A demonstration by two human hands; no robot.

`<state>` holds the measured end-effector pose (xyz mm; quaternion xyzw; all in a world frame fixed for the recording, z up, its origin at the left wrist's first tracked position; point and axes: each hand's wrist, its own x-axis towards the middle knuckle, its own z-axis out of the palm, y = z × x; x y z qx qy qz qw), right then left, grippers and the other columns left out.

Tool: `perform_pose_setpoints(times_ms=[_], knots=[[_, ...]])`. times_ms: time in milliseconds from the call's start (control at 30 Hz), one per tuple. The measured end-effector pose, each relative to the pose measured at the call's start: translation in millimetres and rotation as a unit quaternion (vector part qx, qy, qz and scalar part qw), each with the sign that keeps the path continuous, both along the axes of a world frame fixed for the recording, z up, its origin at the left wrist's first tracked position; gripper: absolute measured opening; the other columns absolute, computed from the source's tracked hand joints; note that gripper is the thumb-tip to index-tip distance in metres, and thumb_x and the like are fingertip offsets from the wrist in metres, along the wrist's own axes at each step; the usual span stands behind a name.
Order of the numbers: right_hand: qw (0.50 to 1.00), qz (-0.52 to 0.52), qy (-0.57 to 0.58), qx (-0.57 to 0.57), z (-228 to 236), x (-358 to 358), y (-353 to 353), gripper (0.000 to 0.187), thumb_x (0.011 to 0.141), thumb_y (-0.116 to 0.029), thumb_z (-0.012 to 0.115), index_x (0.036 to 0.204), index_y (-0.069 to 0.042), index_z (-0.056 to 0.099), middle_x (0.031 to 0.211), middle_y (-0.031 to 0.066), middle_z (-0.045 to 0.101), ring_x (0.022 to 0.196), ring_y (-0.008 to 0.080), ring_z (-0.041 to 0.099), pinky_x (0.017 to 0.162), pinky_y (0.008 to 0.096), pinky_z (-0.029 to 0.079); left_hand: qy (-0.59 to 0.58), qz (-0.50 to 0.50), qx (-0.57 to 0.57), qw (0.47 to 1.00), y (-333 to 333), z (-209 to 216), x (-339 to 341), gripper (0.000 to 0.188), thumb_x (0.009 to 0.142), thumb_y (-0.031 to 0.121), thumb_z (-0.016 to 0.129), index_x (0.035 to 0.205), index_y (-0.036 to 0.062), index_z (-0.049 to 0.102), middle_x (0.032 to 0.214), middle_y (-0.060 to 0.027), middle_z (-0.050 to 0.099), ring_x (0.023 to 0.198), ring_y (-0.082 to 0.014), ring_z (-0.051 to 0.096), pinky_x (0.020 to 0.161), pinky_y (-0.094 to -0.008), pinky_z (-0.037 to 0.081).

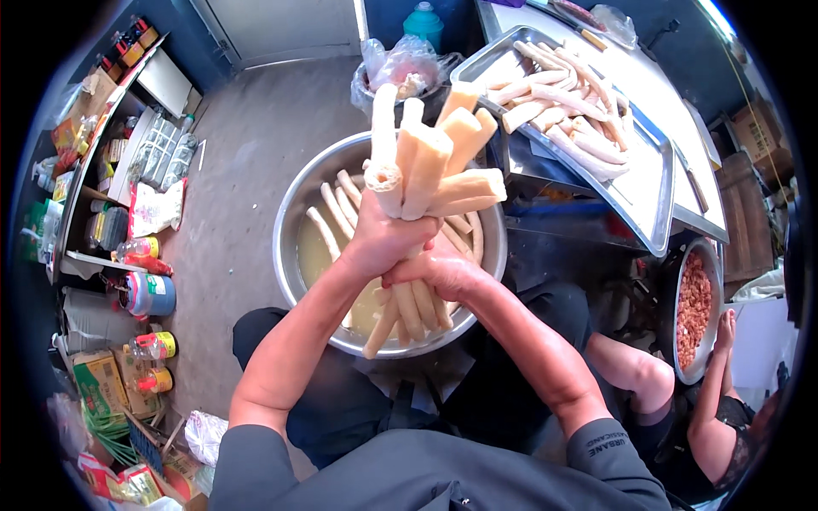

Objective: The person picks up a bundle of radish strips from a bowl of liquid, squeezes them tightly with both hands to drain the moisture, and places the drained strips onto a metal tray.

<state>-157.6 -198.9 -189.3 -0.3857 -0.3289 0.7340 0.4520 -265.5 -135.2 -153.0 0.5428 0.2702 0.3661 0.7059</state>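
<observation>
Above a big round metal basin (285,226), I grasp a thick bundle of long, pale cream-coloured food sticks (423,170). My left hand (388,234) is wrapped round the bundle. Just below it and to the right, my right hand (439,268) is closed round the same bundle, the two hands touching. The upper ends fan out, some yellowish and blunt, one ragged. The lower ends (409,315) hang over the basin. More such sticks (334,209) lie in cloudy yellowish liquid. I cannot tell exactly what food they are.
A metal tray (643,204) of pale curved sticks (575,106) rests on the table at right, with a knife (692,177) nearby. A person (716,426) sits at lower right beside a pan of reddish chopped food (694,307). Shelves with bottles and packages (111,187) line the left.
</observation>
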Motion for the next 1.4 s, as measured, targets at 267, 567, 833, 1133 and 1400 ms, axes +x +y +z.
perform_pose_setpoints(times_ms=[267,567,833,1133,1400], knots=[[0.998,-0.060,0.025,0.008,-12.9,-7.7,-11.5,0.062,0.066,0.002,0.071,0.124,-0.001,0.050,0.106,0.0100,0.059,0.094,0.0193,0.064,0.076,0.0330,0.057,0.063,0.004,0.082,0.995,-2.5,-20.8,-2.1,0.024,0.066,0.001,0.070,0.088,-0.0022,0.064,0.077,-0.0041,0.066,0.069,-0.0101,0.064,0.059,-0.0268,0.052],[0.990,-0.116,-0.071,0.035,-22.1,-14.1,-12.3,0.058,0.068,0.000,0.074,0.122,-0.003,0.052,0.105,0.0083,0.058,0.092,0.0166,0.062,0.072,0.0308,0.056,0.096,0.020,0.106,0.989,-5.9,-22.6,-1.3,0.026,0.064,0.005,0.070,0.089,-0.0016,0.065,0.078,-0.0041,0.067,0.074,-0.0102,0.064,0.066,-0.0276,0.052],[0.989,-0.113,-0.080,0.047,-21.4,-16.7,-11.0,0.054,0.071,0.001,0.072,0.121,-0.002,0.052,0.105,0.0084,0.058,0.090,0.0163,0.062,0.069,0.0302,0.057,0.085,0.025,0.151,0.984,-4.4,-23.0,-1.6,0.027,0.064,0.006,0.069,0.090,-0.0011,0.064,0.079,-0.0045,0.067,0.075,-0.0110,0.065,0.067,-0.0287,0.053],[0.995,-0.082,-0.065,0.002,-6.8,-8.0,-7.8,0.055,0.070,0.002,0.069,0.122,0.000,0.052,0.101,0.0082,0.059,0.090,0.0157,0.062,0.073,0.0287,0.055,0.089,0.024,0.090,0.992,2.1,-23.3,-0.2,0.027,0.066,0.004,0.071,0.091,-0.0014,0.064,0.080,-0.0036,0.067,0.075,-0.0123,0.064,0.066,-0.0291,0.052],[0.987,-0.077,-0.108,0.095,14.4,7.7,-1.8,0.057,0.068,-0.007,0.072,0.120,0.002,0.053,0.100,0.0103,0.060,0.085,0.0173,0.064,0.075,0.0325,0.057,0.113,-0.130,0.123,0.977,15.2,13.6,-29.2,0.044,0.069,0.013,0.081,0.107,-0.0008,0.064,0.094,-0.0060,0.067,0.081,-0.0119,0.064,0.067,-0.0261,0.052]])
